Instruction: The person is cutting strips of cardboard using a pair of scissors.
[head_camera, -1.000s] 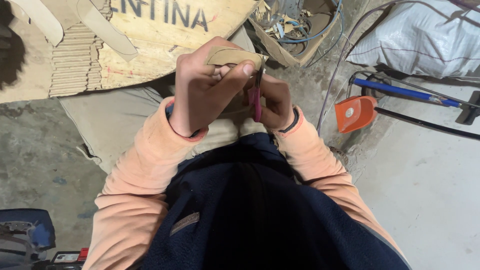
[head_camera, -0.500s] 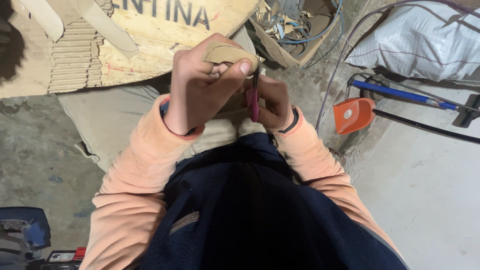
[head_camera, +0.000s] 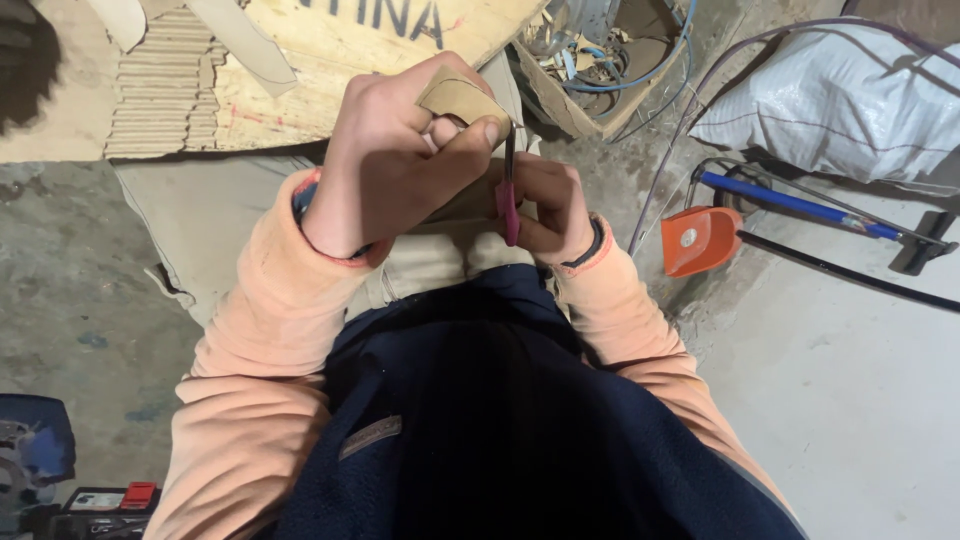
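in the head view the left hand (head_camera: 385, 160) is clenched around a small piece of brown cardboard (head_camera: 462, 98), pinched between thumb and fingers and held up in front of the chest. the right hand (head_camera: 545, 205) is closed on the pink handle of a pair of scissors (head_camera: 508, 190), whose dark blades rise to touch the cardboard's right edge. to cut well here, it seems best to keep the piece pinched close to the cut line so it does not bend, keep the left thumb clear of the blades, and turn the cardboard rather than the scissors.

below the hands lies a rough grey concrete floor (head_camera: 60, 300). a large sheet of cardboard (head_camera: 330, 70) lies ahead, beside an open box of wires (head_camera: 610, 60). to the right sit a white sack (head_camera: 840, 110), an orange plastic piece (head_camera: 698, 240) and a blue-handled tool (head_camera: 790, 200).
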